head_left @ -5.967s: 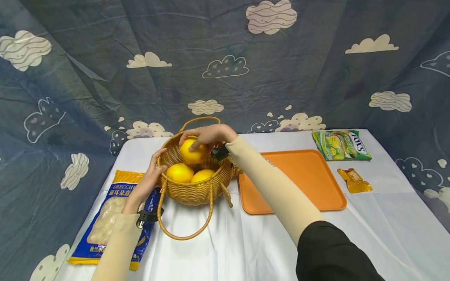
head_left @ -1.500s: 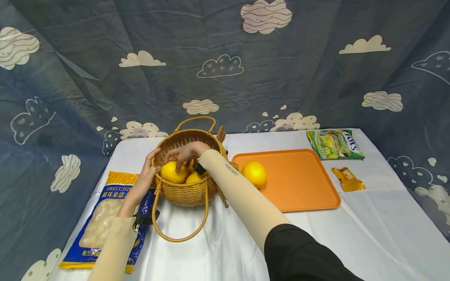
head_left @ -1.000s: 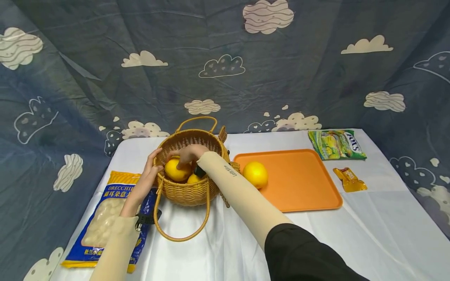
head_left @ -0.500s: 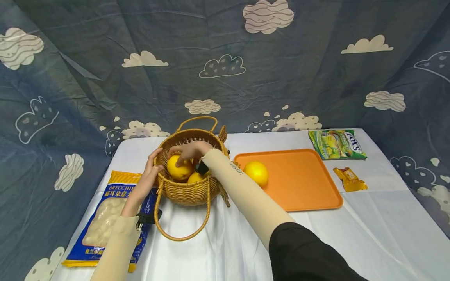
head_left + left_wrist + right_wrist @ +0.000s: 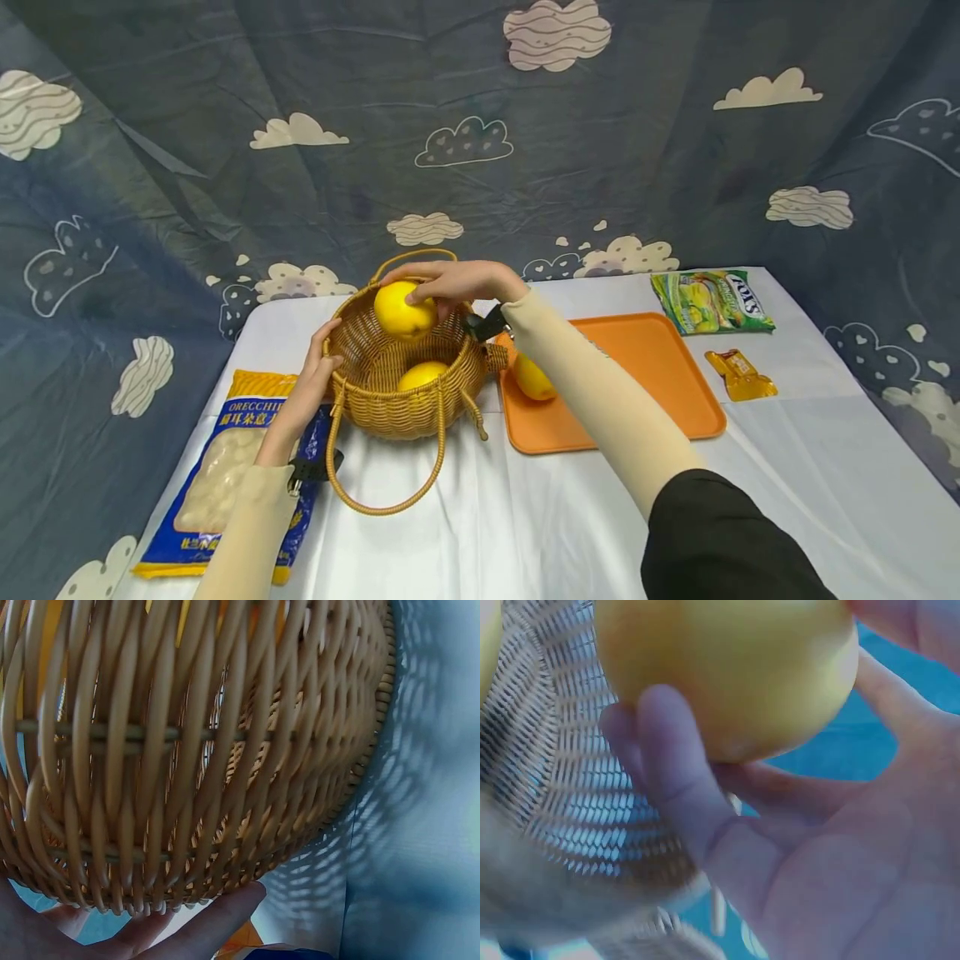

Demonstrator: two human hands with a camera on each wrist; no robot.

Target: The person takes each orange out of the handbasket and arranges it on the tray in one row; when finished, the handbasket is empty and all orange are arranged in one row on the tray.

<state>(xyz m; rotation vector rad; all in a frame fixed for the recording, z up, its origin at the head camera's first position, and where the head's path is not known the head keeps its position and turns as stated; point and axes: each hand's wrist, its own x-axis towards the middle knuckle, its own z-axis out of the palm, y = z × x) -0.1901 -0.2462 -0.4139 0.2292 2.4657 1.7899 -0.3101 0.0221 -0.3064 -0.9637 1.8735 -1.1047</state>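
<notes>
My right hand (image 5: 468, 283) grips a round yellow fruit (image 5: 403, 310) above the mouth of the wicker basket (image 5: 397, 417). In the right wrist view, thumb and fingers wrap round the same fruit (image 5: 735, 667), with woven wicker below it. Another yellow fruit (image 5: 423, 376) lies inside the basket. My left hand (image 5: 303, 392) holds the basket's left rim; the left wrist view has its fingers at the edge of the basket wall (image 5: 180, 765). On the orange tray (image 5: 645, 367) sits one more yellow fruit (image 5: 531, 379), partly hidden behind my right forearm.
A blue and yellow pasta bag (image 5: 225, 475) lies left of the basket, under my left forearm. A green candy bag (image 5: 711, 302) and a small orange wrapped packet (image 5: 741, 375) lie right of the tray. The front basket handle (image 5: 390, 508) hangs over the white tablecloth.
Since six seconds ago, one fruit has moved from basket to tray. Over the last half second, my right hand has lifted a second fruit up from the basket's left side. My left hand stays on the rim.
</notes>
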